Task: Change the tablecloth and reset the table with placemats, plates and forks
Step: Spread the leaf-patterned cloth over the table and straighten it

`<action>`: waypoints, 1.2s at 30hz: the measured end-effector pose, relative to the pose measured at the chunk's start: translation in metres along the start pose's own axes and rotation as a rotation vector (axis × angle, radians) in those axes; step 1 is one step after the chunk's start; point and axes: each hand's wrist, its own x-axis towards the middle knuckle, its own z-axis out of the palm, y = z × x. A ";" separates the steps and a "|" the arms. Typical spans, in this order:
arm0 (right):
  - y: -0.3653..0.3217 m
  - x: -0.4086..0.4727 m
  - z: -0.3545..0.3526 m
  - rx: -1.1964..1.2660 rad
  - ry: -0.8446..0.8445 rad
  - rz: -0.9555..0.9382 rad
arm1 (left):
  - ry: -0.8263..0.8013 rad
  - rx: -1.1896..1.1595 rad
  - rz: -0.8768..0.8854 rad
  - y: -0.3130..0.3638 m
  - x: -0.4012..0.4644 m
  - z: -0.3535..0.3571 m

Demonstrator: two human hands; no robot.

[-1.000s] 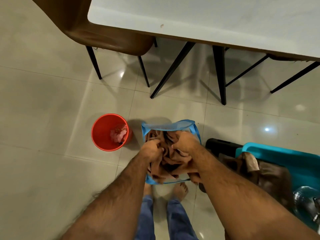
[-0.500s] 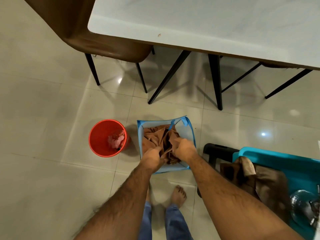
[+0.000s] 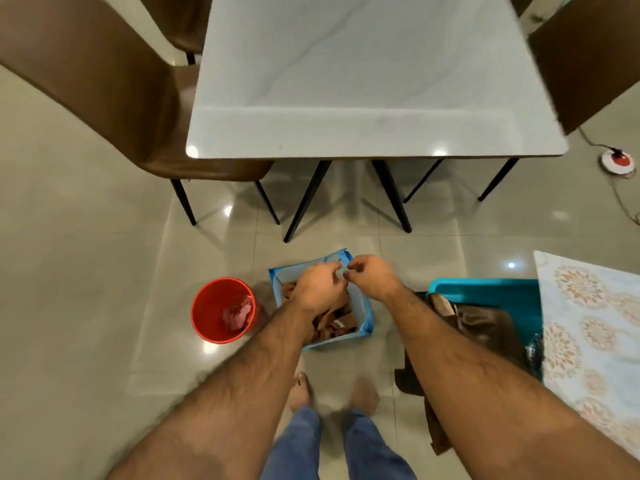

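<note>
Fingers of left hand [image 3: 320, 285] and right hand [image 3: 372, 277] loosely curled, empty, above blue bin [image 3: 365, 318] holding brown cloth [image 3: 334, 322].

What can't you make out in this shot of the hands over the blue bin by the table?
All in the head view:
- Brown cloth in the blue bin: the left hand and forearm cover much of it.
- Whether the right hand pinches anything: fingertips blurred.
- Contents of the red bucket: pinkish, too small to identify.
- Teal tub: the patterned cloth and the right forearm cover part of it.
</note>
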 end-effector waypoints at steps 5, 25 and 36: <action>-0.020 -0.065 -0.056 0.094 0.118 -0.012 | 0.016 0.054 0.081 0.051 -0.028 -0.041; 0.119 -0.340 -0.228 0.219 0.655 0.046 | 0.101 0.109 0.544 0.311 -0.190 -0.004; 0.210 -0.368 -0.198 0.289 0.580 0.074 | 0.032 0.099 0.430 0.319 -0.211 0.091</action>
